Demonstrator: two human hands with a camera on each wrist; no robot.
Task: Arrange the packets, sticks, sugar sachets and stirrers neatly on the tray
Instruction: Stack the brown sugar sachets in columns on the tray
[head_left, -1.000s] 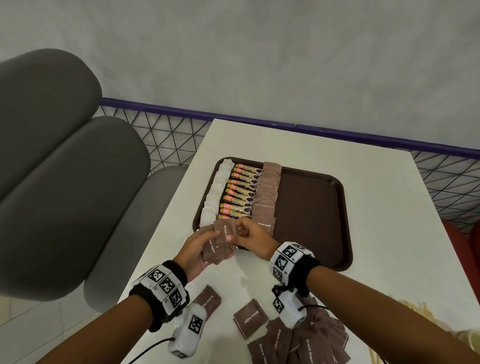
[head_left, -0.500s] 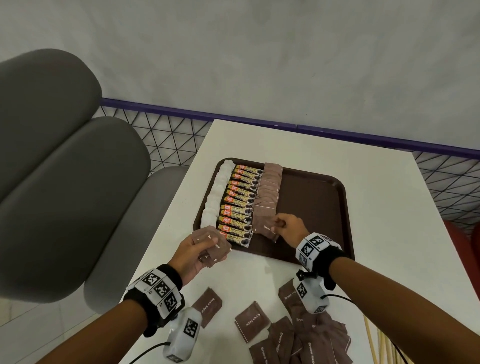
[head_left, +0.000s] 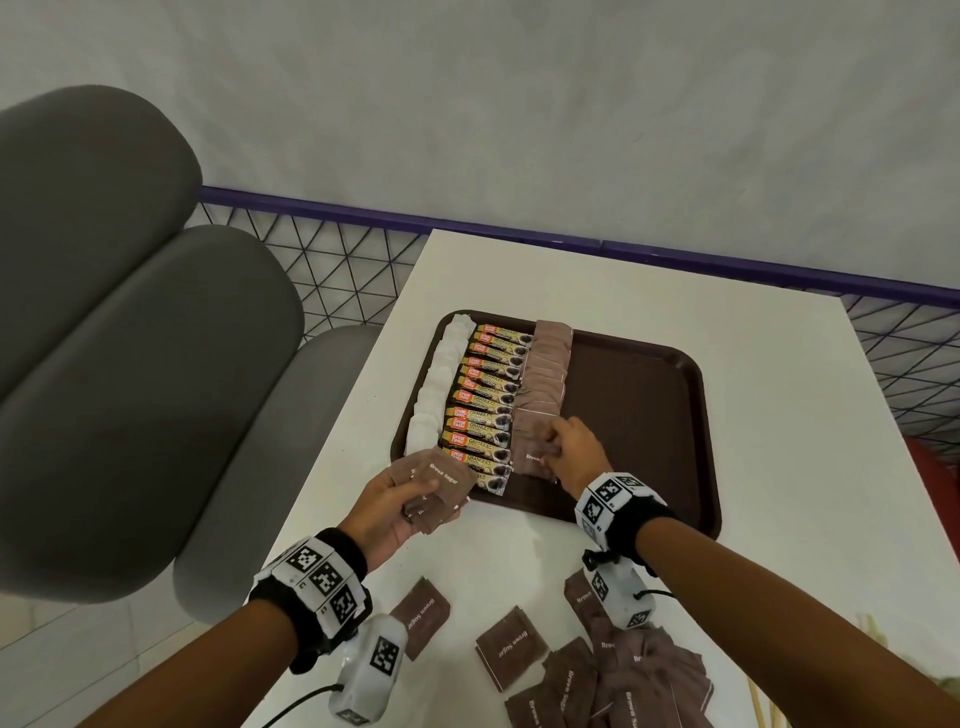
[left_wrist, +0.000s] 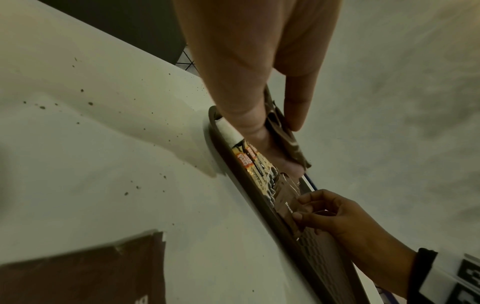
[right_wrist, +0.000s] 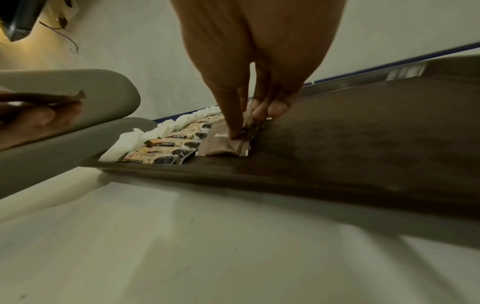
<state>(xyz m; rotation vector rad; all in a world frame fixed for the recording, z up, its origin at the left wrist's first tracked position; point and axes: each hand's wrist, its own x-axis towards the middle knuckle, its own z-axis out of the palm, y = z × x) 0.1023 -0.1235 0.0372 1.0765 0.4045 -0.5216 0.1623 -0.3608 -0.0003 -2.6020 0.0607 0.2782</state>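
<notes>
A dark brown tray (head_left: 639, 395) lies on the white table (head_left: 779, 415). It holds a column of white sachets (head_left: 436, 384), a column of coffee sticks (head_left: 485, 400) and a column of brown sugar sachets (head_left: 545, 374). My right hand (head_left: 571, 449) pinches a brown sugar sachet (right_wrist: 223, 142) at the near end of that column, low on the tray. My left hand (head_left: 400, 501) grips a small stack of brown sugar sachets (head_left: 436, 483) just off the tray's near left corner. In the left wrist view the stack (left_wrist: 283, 131) sits between thumb and fingers.
Loose brown sugar sachets (head_left: 613, 670) lie scattered on the table near me, one apart at the left (head_left: 421, 618). Wooden stirrers (head_left: 763, 701) show at the bottom right. The right half of the tray is bare. Grey chair backs (head_left: 130, 338) stand to the left.
My right hand took a sachet from the left hand's stack, carried it right onto the tray and lowered it at the near end of the brown column. The left hand stayed near the tray corner.
</notes>
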